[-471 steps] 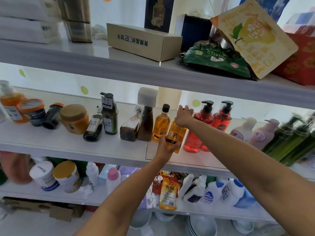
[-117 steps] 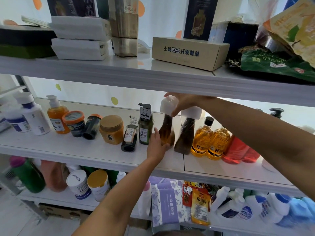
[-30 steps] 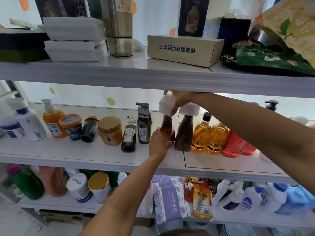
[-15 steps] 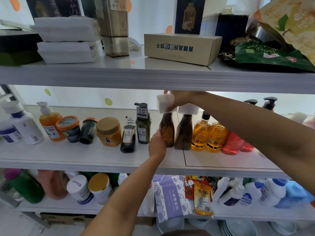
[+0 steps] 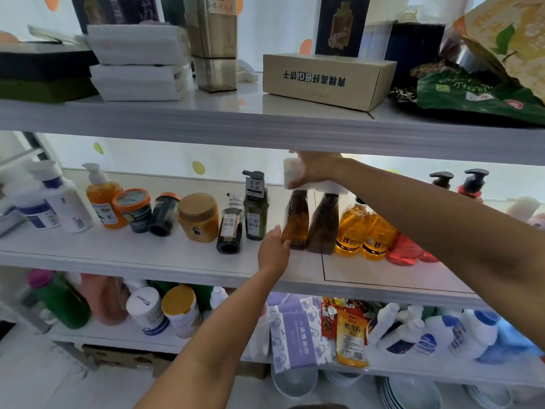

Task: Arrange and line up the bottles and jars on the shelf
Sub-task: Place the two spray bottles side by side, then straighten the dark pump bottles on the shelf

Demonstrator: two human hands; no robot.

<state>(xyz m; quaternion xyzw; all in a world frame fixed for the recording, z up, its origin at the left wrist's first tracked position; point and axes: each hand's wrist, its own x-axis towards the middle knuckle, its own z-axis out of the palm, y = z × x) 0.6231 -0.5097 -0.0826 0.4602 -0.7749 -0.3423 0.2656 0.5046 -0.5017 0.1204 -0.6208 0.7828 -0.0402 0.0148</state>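
On middle shelf [image 5: 118, 252], brown bottle [image 5: 295, 222]: right hand [image 5: 317, 169] curled round white cap [image 5: 292, 175] above, left hand [image 5: 272, 252] gripping base below.

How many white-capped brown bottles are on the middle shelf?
2. The held bottle has the left hand at its base, the right hand on its cap; the second bottle stands right beside it. The arm may hide more.
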